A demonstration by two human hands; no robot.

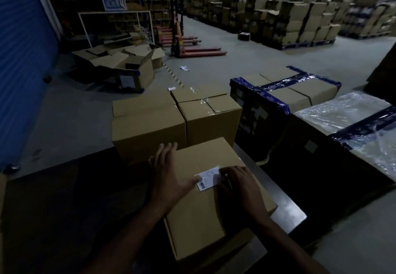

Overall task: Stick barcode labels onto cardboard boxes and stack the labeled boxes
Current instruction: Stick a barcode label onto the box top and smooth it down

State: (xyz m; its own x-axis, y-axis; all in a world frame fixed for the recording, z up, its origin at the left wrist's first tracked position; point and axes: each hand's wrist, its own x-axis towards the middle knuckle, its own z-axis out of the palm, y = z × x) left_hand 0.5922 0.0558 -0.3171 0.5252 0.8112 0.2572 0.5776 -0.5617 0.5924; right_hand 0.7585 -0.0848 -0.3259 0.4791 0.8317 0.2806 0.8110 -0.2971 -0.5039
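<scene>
Cardboard filled the dim warehouse as we worked at the packing spot. Our left hand (169, 173) lay flat on the near cardboard box (205, 205), fingers straight and spread across its top, the thumb pressing the left end of the white barcode label (209, 178). Our right hand (241, 184) rested on the same box top, its fingers lightly bent and pressing down on the label's right end; we could not tell whether any fingertip pinched the label's edge. The label lay on the box top, slightly tilted, its barcode at the lower left corner. The box sat on a dark work surface (64, 209), part of it over a pale metal strip (287, 209) to the right.

Just beyond it stood two more brown cartons touching side by side: a plain one (147, 123) on the left and one sealed with clear tape (210, 110) on the right. To the right sat a large carton bound with blue tape (285, 93) and, nearer, a load wrapped in clear plastic film (351, 119). Farther off, red pallet jacks (192, 46) stood on the grey floor, opened cartons (128, 63) lay near a blue roller door (23, 59), and pallets of stacked boxes (300, 16) lined the back.
</scene>
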